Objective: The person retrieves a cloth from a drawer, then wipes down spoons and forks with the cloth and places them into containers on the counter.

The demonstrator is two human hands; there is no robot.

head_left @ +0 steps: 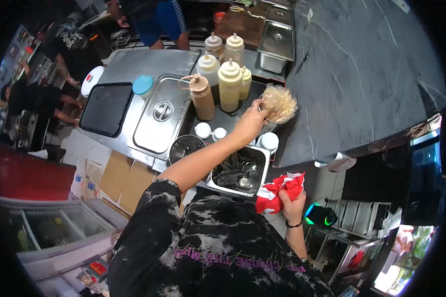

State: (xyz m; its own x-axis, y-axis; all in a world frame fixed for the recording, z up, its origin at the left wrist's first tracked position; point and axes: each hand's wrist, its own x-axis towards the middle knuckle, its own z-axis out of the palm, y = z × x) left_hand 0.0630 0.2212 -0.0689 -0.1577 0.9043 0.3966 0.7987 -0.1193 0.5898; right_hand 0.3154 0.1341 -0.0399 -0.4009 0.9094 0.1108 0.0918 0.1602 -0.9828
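A: Status on the hands? Use the steel bin (264,172) as datum.
B: Left hand (255,119) is beyond the bin, fingers bent at the near edge of the clear tub (280,104). Can't tell if they've closed on it.
A: Tub position and contents?
B: Beyond the bin and a bit right. Pale, thin pieces inside, too small to identify.
A: Right hand?
B: Right hand (292,200) is just right of the bin, closed on the red-and-white cloth (281,192). Cloth is bunched, part sticking out past the fingers.
A: What's in the bin?
B: Black utensils (228,177), loose pile. Left forearm crosses above its far left corner.
A: Around it?
B: Dark round bowl (186,147) just left of the bin, partly behind the forearm. Steel lidded pan (151,131) farther left. Brown squeeze bottle (203,101) beyond the bin to the left, upright. Yellow squeeze bottle (230,88) beyond the bin too, upright, more bottles around it. White-topped container (268,142) near the bin's far right corner.
A: Anyone else?
B: Person in blue shorts (156,22), well beyond the bin.
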